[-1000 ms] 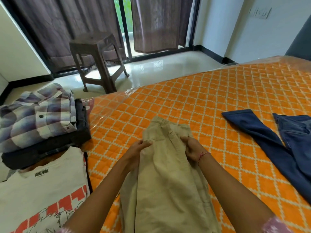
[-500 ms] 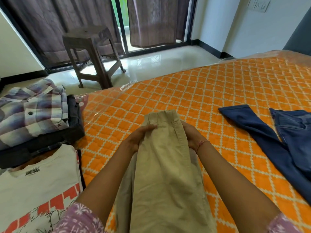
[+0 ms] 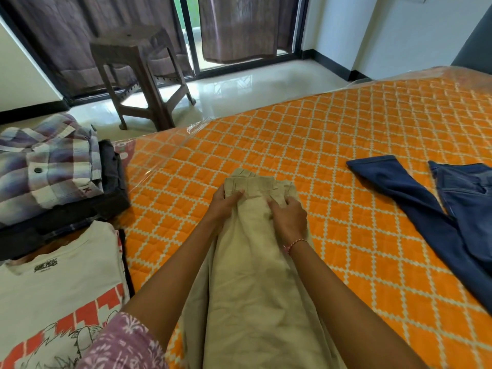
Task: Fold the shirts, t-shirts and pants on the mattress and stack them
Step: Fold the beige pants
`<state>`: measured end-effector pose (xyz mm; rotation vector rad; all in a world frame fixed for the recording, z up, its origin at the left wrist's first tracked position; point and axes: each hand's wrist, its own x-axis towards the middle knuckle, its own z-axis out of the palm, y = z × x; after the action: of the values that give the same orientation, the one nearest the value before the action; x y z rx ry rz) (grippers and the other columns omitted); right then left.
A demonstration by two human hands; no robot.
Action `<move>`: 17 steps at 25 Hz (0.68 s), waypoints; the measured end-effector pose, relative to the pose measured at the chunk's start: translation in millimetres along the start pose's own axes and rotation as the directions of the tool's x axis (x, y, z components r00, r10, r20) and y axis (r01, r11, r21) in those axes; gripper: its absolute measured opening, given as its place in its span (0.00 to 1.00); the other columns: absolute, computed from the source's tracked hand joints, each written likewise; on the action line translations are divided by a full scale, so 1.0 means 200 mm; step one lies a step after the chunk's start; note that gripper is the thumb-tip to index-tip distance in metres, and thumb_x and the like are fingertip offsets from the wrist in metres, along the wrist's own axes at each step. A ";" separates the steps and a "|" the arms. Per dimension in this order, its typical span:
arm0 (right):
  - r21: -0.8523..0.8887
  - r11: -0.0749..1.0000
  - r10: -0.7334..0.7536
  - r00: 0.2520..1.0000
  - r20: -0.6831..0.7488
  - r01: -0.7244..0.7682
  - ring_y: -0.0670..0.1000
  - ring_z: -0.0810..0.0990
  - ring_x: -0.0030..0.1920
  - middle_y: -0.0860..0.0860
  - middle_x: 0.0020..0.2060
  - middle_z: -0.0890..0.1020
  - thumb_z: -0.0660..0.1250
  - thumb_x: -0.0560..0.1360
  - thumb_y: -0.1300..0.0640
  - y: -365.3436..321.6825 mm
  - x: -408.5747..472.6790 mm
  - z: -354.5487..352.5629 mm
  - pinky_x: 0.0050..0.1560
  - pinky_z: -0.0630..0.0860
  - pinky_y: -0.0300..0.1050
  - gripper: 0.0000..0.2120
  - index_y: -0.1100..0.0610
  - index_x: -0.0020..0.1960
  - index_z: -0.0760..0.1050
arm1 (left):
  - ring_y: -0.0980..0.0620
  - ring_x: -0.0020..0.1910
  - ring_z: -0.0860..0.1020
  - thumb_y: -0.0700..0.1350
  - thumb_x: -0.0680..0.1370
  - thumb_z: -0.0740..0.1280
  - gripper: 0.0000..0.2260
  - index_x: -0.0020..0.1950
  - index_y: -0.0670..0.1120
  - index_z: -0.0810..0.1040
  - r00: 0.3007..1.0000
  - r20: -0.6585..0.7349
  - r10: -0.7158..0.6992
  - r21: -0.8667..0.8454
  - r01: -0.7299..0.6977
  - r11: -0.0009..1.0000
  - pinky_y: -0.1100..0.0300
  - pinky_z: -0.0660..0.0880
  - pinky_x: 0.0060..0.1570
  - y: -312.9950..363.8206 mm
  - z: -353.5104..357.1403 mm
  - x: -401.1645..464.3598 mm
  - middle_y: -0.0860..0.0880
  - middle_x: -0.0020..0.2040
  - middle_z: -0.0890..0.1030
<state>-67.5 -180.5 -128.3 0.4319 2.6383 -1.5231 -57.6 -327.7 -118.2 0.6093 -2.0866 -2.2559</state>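
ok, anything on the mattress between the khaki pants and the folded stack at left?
Nothing visible. Both hands, left hand and right hand, hold the khaki pants at the waistband. Only bare orange mattress lies between them and the plaid shirt on the dark stack. The blue jeans lie on the opposite side.

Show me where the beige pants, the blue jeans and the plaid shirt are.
beige pants (image 3: 255, 283), head view, on the cloth below the two hands.
blue jeans (image 3: 415, 198), head view, on the outstretched leg.
plaid shirt (image 3: 50, 169), head view, on its folded front, near the button.
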 end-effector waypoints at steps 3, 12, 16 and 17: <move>0.017 0.983 -0.181 0.982 -0.061 0.183 0.60 0.77 0.53 0.59 0.51 0.80 0.64 0.78 0.54 0.05 0.00 0.01 0.43 0.66 0.43 0.12 0.61 0.54 0.77 | 0.47 0.50 0.79 0.39 0.79 0.65 0.14 0.64 0.41 0.72 0.996 -0.001 0.084 0.143 -0.083 0.986 0.53 0.79 0.50 -0.01 -0.04 0.01 0.41 0.59 0.78; -0.547 0.632 -0.563 0.810 0.163 0.549 0.57 0.54 0.76 0.54 0.76 0.59 0.44 0.79 0.47 0.17 -0.09 0.05 0.72 0.56 0.55 0.27 0.52 0.75 0.60 | 0.44 0.68 0.72 0.52 0.75 0.53 0.23 0.66 0.49 0.76 0.854 0.204 0.478 0.974 -0.224 -0.016 0.45 0.57 0.66 -0.25 0.16 -0.21 0.43 0.68 0.74; -0.647 0.544 -0.357 0.845 0.398 0.535 0.54 0.37 0.77 0.43 0.75 0.38 0.29 0.72 0.39 0.35 -0.05 0.03 0.75 0.43 0.56 0.35 0.47 0.77 0.42 | 0.44 0.74 0.62 0.60 0.76 0.50 0.29 0.75 0.50 0.63 0.920 0.269 0.286 0.960 -0.278 -0.009 0.44 0.49 0.69 -0.42 0.06 -0.19 0.45 0.75 0.62; -0.657 0.537 -0.336 0.849 0.408 0.529 0.54 0.36 0.76 0.43 0.75 0.38 0.29 0.72 0.39 0.35 -0.03 0.03 0.75 0.41 0.56 0.34 0.47 0.77 0.40 | 0.44 0.76 0.57 0.61 0.76 0.47 0.30 0.77 0.51 0.57 0.922 0.268 0.279 0.961 -0.276 -0.013 0.44 0.44 0.71 -0.41 0.06 -0.19 0.46 0.77 0.56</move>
<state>-42.4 -153.8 -189.4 -0.4919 2.9597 -0.3061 -5.2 -297.3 -186.4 0.0279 -3.1117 -0.1535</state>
